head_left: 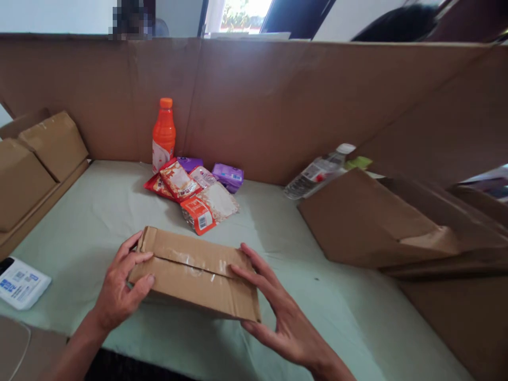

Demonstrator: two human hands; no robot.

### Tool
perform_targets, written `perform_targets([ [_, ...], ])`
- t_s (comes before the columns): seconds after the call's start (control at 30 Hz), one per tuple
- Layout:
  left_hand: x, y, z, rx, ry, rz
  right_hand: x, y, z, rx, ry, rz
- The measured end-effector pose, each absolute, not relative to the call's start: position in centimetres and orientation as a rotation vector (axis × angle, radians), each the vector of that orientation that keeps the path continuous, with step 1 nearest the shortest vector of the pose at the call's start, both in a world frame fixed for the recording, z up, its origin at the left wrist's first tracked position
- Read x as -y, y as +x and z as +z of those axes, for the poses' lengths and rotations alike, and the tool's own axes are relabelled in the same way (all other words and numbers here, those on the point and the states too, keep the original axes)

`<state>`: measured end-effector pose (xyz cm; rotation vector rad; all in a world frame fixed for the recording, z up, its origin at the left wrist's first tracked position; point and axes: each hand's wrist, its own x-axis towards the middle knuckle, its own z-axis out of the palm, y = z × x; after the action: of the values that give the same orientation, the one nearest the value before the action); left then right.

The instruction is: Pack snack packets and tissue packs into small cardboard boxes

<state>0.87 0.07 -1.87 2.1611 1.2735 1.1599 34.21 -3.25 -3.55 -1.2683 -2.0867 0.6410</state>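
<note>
A closed cardboard box [194, 272], its flaps taped along the seam, lies flat on the pale green worktop [278, 238] in the lower middle of the frame. The left hand [121, 283] grips its left end, thumb on the front face and fingers curled over the top. The right hand [278, 307] lies spread against its right end. Above it, at centre, sits a heap of snack packets [194, 193] with an orange bottle [164, 135] upright behind. A clear bottle [317, 172] lies to the right.
</note>
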Motion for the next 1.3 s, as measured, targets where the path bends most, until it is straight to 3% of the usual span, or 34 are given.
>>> perform_targets([
  [0.2, 5.0, -3.1, -1.0, -1.492, 2.21, 1.061, -2.5, 33.0, -2.9, 2.089, -1.037, 0.875],
  [0.47, 0.0, -2.0, 1.8, -1.223, 2.472, 0.651, -0.3, 32.8, -5.4, 2.119, -1.231, 0.56],
  [0.6, 0.1, -0.9, 1.3, -1.24, 2.456, 0.763, 0.0, 33.0, -6.7, 2.125, -1.29, 0.495],
  [0.8, 0.5, -5.1, -0.5, -1.668, 2.437, 0.987, -8.8, 24.6, -4.9, 2.111, -1.076, 0.774],
  [1.03, -10.8, -10.5, -1.1, -2.509, 2.044, 1.012, -16.2, 11.5, -10.5, 1.805, -1.045, 0.77],
  [1.3, -24.7, -13.7, 0.8, -2.722, 1.804, 0.909, -11.3, 12.3, -16.9, 1.853, -0.998, 0.67],
])
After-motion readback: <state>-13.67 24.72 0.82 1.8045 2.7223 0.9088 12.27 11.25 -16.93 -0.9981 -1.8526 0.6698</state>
